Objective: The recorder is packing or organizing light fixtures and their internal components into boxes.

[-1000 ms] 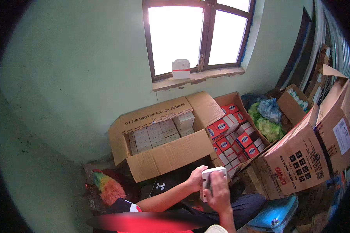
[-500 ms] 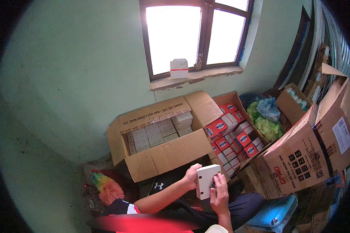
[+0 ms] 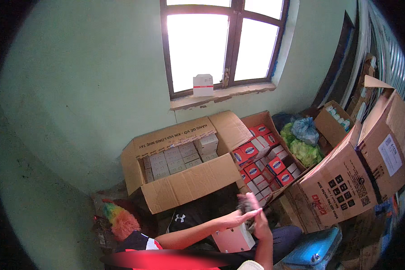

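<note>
My left hand [image 3: 234, 219] reaches across to my right hand [image 3: 258, 218], its fingers closed at the other hand's palm or on something I cannot make out. The fingers of my right hand are raised and smeared by motion, with a small dark, blurred thing among them. Just below both hands a white rectangular case [image 3: 234, 240] with small dark holes rests on my lap, tilted.
Ahead, an open carton [image 3: 184, 185] holds several grey boxes, and another [image 3: 254, 118] holds red-and-white boxes. Large cartons [image 3: 337, 193], plastic bags [image 3: 306, 150] and a blue case [image 3: 314, 249] are at right, a rainbow duster [image 3: 123, 220] at left. A white box [image 3: 203, 90] stands on the windowsill.
The white case has gone from upright in my hands down onto my lap. My left hand has let go of it and moved over to my right hand, which has risen off the case.
</note>
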`<state>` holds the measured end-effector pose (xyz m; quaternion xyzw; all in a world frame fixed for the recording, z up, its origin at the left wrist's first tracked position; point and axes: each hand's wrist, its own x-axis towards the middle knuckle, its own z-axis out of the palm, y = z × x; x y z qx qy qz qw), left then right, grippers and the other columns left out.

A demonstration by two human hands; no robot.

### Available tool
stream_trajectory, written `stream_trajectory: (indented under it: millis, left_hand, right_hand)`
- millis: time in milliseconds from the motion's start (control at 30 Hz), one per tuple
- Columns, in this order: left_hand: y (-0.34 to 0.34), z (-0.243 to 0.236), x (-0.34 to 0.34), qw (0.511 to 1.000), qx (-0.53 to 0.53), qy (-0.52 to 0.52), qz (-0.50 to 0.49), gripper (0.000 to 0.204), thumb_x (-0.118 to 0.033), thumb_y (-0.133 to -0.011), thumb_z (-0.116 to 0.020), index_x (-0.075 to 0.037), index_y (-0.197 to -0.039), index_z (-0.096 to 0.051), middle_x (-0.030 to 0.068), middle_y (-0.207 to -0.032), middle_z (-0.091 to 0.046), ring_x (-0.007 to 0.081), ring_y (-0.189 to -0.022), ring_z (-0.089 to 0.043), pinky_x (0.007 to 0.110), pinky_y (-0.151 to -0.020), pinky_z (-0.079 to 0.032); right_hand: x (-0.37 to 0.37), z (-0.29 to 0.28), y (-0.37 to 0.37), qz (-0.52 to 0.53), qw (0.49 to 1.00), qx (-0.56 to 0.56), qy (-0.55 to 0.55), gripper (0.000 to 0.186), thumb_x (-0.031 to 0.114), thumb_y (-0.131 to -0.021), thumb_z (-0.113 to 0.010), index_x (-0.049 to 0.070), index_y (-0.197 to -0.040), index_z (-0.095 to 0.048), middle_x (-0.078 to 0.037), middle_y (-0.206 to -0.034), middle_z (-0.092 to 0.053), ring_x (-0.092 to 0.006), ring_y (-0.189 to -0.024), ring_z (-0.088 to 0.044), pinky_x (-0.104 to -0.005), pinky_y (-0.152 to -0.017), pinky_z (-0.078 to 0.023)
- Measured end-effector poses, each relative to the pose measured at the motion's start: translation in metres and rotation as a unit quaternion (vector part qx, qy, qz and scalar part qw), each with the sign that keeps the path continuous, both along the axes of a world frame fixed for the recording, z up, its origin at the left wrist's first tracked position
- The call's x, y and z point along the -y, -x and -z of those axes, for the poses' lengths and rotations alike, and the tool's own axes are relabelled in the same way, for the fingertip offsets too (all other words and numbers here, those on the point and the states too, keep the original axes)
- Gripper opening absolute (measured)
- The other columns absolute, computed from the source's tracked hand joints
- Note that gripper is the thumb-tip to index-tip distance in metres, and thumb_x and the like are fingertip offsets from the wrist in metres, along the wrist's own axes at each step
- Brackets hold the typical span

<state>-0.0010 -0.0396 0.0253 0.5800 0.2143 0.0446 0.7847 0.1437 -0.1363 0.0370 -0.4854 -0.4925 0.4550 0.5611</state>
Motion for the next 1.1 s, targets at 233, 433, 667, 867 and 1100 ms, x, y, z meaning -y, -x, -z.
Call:
stream_trajectory:
  millis: [233,433,667,867,1100]
  left_hand:
    - [0.015,0.037,-0.011,0.996,0.050,-0.055,-0.042,0.068,-0.051,-0.109,-0.062,-0.006,-0.158,-0.049,0.0098,-0.153,-0.056,0.0206,-0.141,-0.049,0.038,-0.121,-0.038]
    - [0.027,0.068,-0.061,0.937,0.031,0.155,-0.310,0.033,-0.040,-0.107,-0.066,-0.009,-0.119,-0.070,0.0041,-0.103,-0.074,0.0204,-0.094,-0.072,0.041,-0.093,-0.059]
    - [0.046,0.057,-0.068,0.868,0.026,0.283,-0.407,0.047,-0.050,-0.106,-0.057,-0.006,-0.113,-0.072,0.0097,-0.102,-0.077,0.0254,-0.088,-0.076,0.044,-0.082,-0.062]
    - [0.038,0.065,-0.093,0.858,0.063,0.151,-0.487,0.037,-0.037,-0.109,-0.058,-0.006,-0.127,-0.068,0.0066,-0.123,-0.071,0.0199,-0.112,-0.071,0.035,-0.098,-0.058]
    - [0.036,0.036,-0.055,0.882,0.219,-0.318,-0.270,0.052,0.002,-0.080,-0.072,-0.008,-0.130,-0.066,0.0180,-0.146,-0.061,0.0335,-0.134,-0.065,0.045,-0.106,-0.051]
  right_hand:
    - [-0.005,-0.005,-0.008,-0.048,0.975,0.203,0.073,0.128,0.096,-0.091,-0.016,-0.004,-0.171,-0.012,-0.018,-0.181,-0.009,-0.0331,-0.167,0.004,-0.0458,-0.133,0.000]
    - [0.012,0.043,-0.010,-0.017,0.993,-0.115,0.038,0.133,0.062,-0.076,-0.093,-0.006,-0.167,-0.025,-0.021,-0.166,-0.042,-0.0290,-0.151,-0.046,-0.0455,-0.128,-0.032]
    - [-0.003,0.059,0.033,0.068,0.994,-0.050,0.073,0.071,0.013,-0.084,-0.095,0.000,-0.142,-0.056,-0.010,-0.126,-0.073,-0.0175,-0.116,-0.070,-0.0367,-0.102,-0.057]
    - [-0.003,0.083,0.021,0.214,0.974,0.072,0.030,0.052,0.030,-0.075,-0.101,0.006,-0.099,-0.061,-0.001,-0.092,-0.072,-0.0059,-0.087,-0.065,-0.0290,-0.075,-0.056]
    - [-0.017,0.071,0.021,0.298,0.936,0.188,0.012,0.050,0.032,-0.071,-0.102,0.006,-0.081,-0.060,-0.003,-0.072,-0.066,-0.0083,-0.071,-0.061,-0.0339,-0.066,-0.055]
